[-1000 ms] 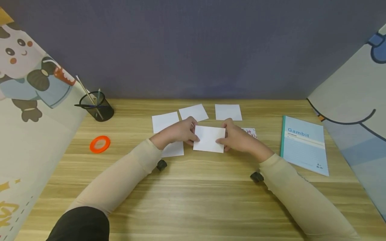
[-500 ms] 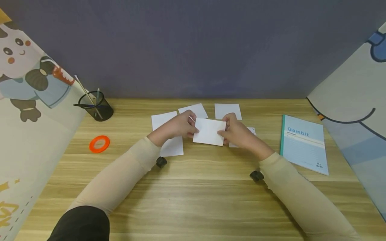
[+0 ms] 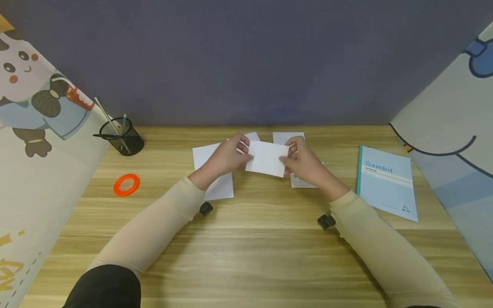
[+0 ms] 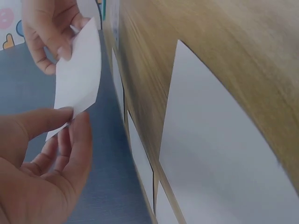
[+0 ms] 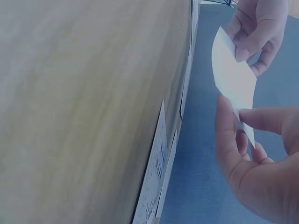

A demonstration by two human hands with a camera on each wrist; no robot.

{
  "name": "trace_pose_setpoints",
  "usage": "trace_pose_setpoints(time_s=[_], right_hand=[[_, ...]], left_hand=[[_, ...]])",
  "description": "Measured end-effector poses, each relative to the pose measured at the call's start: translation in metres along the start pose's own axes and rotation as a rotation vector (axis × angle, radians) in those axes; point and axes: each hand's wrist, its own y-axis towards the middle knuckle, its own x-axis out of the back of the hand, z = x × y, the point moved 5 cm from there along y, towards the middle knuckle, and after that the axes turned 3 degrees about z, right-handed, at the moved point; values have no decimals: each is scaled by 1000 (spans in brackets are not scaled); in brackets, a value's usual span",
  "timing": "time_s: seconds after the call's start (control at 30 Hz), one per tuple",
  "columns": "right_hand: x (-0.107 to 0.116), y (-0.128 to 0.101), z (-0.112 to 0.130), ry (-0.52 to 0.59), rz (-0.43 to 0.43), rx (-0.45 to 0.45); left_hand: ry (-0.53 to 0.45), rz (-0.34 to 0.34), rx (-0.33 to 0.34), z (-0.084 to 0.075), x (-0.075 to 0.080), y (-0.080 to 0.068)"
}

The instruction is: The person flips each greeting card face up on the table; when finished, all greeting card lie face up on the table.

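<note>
White card [image 4: 77, 74] between both hands [image 4: 42, 172]

Roughly five white cards [image 3: 267, 158], one notebook [image 3: 386, 183], one orange ring [image 3: 126, 184], one pen cup [image 3: 122, 136].

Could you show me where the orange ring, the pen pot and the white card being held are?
orange ring [image 3: 126, 185]: head view, on its band, at the near edge.
pen pot [image 3: 124, 139]: head view, on its black mesh wall.
white card [image 3: 266, 158]: head view, on its blank middle.
</note>
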Motion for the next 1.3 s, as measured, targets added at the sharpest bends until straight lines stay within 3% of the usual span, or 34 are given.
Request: trace_pose_setpoints(time_s=[0.43, 1.13, 1.3], right_hand=[[7, -1, 3, 90, -78, 53], [13, -1, 3, 119, -197, 119], [15, 0, 1, 147, -179, 81]], left_hand=[[53, -117, -179, -9, 3, -9], [112, -135, -318, -13, 6, -13], [131, -141, -376, -15, 6, -13]])
